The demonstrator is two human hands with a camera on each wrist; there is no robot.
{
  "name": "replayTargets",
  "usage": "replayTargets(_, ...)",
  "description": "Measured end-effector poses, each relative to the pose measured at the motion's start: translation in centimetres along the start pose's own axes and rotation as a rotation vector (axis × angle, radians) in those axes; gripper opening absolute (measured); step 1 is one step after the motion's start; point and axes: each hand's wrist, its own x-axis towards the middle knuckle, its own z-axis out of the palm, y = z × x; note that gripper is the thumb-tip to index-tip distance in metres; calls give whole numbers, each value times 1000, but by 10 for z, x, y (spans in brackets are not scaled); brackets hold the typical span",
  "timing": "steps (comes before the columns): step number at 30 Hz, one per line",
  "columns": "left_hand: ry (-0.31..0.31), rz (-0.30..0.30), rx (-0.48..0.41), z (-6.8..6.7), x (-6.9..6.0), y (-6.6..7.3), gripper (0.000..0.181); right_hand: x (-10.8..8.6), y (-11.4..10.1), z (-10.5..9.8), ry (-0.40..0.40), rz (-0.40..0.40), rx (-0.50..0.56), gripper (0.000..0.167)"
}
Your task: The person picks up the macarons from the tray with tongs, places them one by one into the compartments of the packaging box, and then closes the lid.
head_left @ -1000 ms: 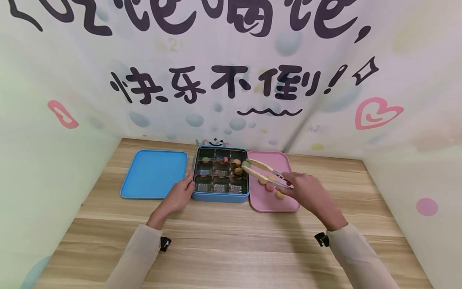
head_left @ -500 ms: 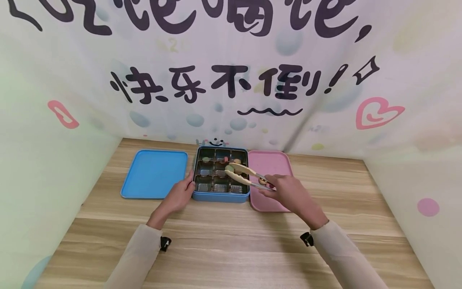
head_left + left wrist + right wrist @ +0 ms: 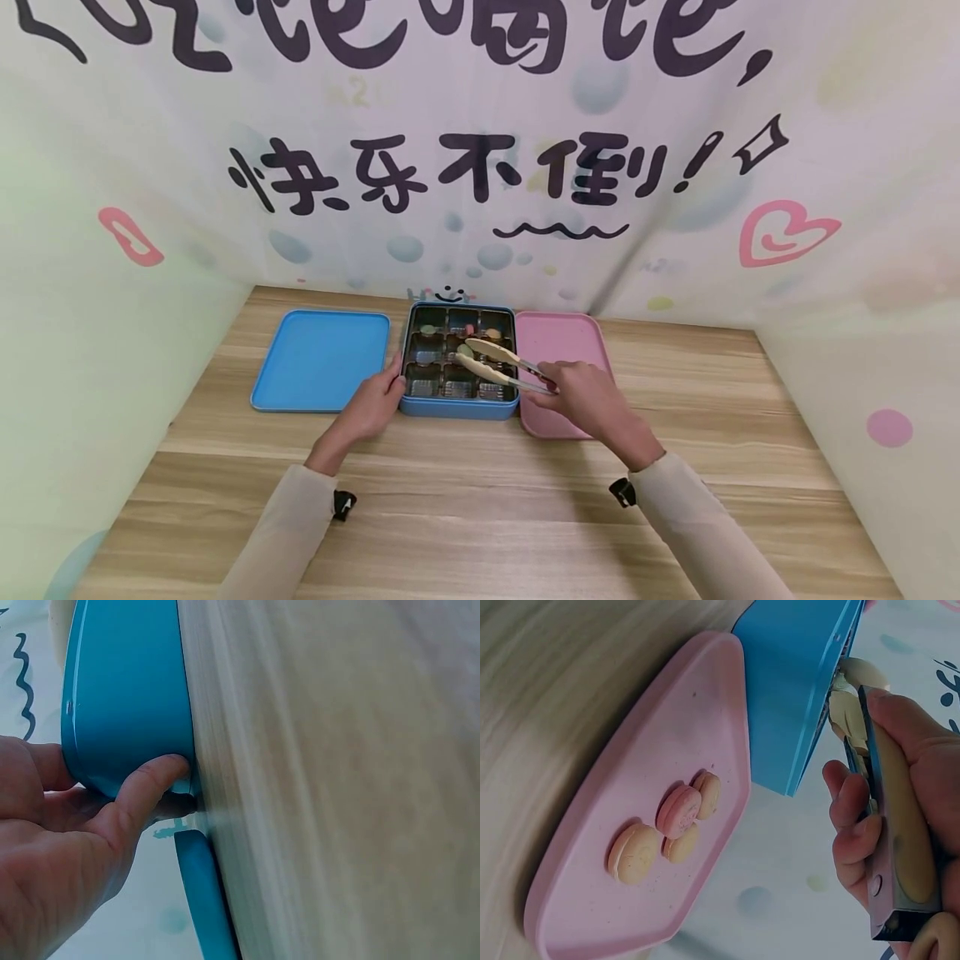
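Observation:
In the head view, my left hand (image 3: 373, 404) holds the left side of a blue box (image 3: 459, 409) with a divided dark insert. Its thumb presses the box wall (image 3: 135, 690) near a corner in the left wrist view. My right hand (image 3: 588, 396) grips metal tongs (image 3: 904, 817) with cream tips, which reach over the box's middle compartment. A green macaron (image 3: 464, 351) is at the tips; whether they still pinch it I cannot tell. Another green macaron (image 3: 427, 330), a red one (image 3: 470, 330) and an orange one (image 3: 492, 334) lie in the back row.
A pink tray (image 3: 562, 340) adjoins the box on the right; it bears a pink macaron (image 3: 679, 812) and several yellowish ones, including a near one (image 3: 634, 855). A flat blue lid (image 3: 322, 362) lies to the left. A printed cloth wall (image 3: 420, 267) stands behind.
My right hand has moved left with the tongs, bringing the green macaron from the tray side over the box's middle compartment and lower. My left hand has stayed on the box.

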Motion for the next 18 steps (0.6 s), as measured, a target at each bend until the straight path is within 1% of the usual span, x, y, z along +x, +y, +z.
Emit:
replayTargets(4, -3, 1, 2, -1, 1, -1, 57, 0, 0, 0, -14, 4, 6, 29)
replayTargets(9, 3, 5, 7, -1, 0, 0, 57, -3, 3, -2, 27, -4, 24, 32)
replayTargets(14, 6, 6, 15, 0, 0, 1, 57, -10, 13, -6, 56, 41, 54, 30)
replayTargets(18, 4, 4, 10, -1, 0, 1, 57, -20, 26, -10, 74, 65, 33, 30)
